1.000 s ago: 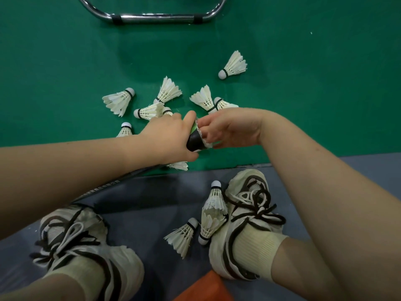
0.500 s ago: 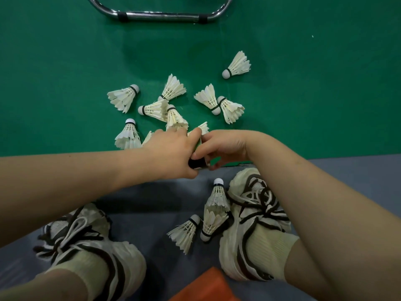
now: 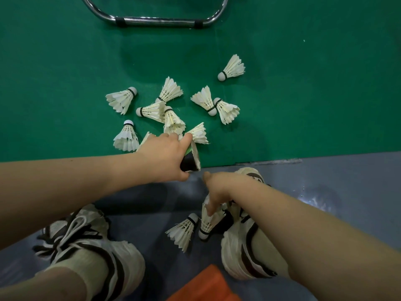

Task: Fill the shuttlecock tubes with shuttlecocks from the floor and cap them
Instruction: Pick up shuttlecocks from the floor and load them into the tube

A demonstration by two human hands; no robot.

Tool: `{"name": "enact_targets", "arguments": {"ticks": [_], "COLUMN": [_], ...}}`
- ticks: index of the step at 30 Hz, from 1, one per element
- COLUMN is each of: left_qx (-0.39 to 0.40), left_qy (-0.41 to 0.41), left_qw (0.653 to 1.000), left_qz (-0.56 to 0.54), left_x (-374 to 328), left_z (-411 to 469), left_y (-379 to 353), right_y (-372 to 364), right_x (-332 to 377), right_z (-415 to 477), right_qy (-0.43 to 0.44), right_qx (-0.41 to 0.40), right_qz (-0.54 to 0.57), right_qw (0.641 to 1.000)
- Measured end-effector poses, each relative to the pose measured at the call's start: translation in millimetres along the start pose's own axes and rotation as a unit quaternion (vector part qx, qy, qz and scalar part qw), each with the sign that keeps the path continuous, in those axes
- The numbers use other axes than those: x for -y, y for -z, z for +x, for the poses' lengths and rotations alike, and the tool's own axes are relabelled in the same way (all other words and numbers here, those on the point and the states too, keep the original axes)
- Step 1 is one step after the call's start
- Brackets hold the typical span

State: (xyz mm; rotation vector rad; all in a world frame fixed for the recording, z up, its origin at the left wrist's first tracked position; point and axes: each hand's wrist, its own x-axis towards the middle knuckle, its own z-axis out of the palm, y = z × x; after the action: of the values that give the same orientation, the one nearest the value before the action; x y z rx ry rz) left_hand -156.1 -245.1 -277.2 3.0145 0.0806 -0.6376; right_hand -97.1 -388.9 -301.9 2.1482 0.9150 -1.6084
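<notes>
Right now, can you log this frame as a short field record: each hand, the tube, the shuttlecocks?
left hand: grips the tube
tube end: no cap on the end in view
right hand: fingers on a shuttlecock beside the right shoe; grip unclear
green floor: loose shuttlecocks scattered beyond the tube
grey floor: another shuttlecock lying between the shoes

Left grip [image 3: 165,157] curled tight; right grip [image 3: 217,190] pointing down, fingers pinching.

White shuttlecocks [image 3: 122,101] with black-banded corks; green court mat [image 3: 303,105] at twelve o'clock, grey flooring [image 3: 347,181] at six; black, green-striped tube [image 3: 188,164].
</notes>
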Motion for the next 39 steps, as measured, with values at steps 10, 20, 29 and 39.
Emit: {"name": "enact_targets", "arguments": {"ticks": [10, 20, 29, 39], "left_qx": [-0.014, -0.025, -0.038, -0.055], "left_qy": [-0.006, 0.028, 0.032, 0.022], "left_qw": [1.0, 0.999, 0.999, 0.998], "left_qz": [0.015, -0.026, -0.021, -0.027], "left_x": [-6, 5, 11, 4], "left_z": [-4, 5, 10, 11], "left_y": [0, 13, 17, 20], "right_y": [-26, 27, 53, 40], "right_x": [-5, -49, -68, 1], "right_z": [11, 2, -13, -5], "right_qy": [0.023, -0.059, 0.082, 0.039], "right_qx": [-0.109, -0.269, -0.233, -0.445], "right_qz": [-0.146, 0.129, 0.643, 0.468], "right_qw": [0.983, 0.953, 0.725, 0.762]}}
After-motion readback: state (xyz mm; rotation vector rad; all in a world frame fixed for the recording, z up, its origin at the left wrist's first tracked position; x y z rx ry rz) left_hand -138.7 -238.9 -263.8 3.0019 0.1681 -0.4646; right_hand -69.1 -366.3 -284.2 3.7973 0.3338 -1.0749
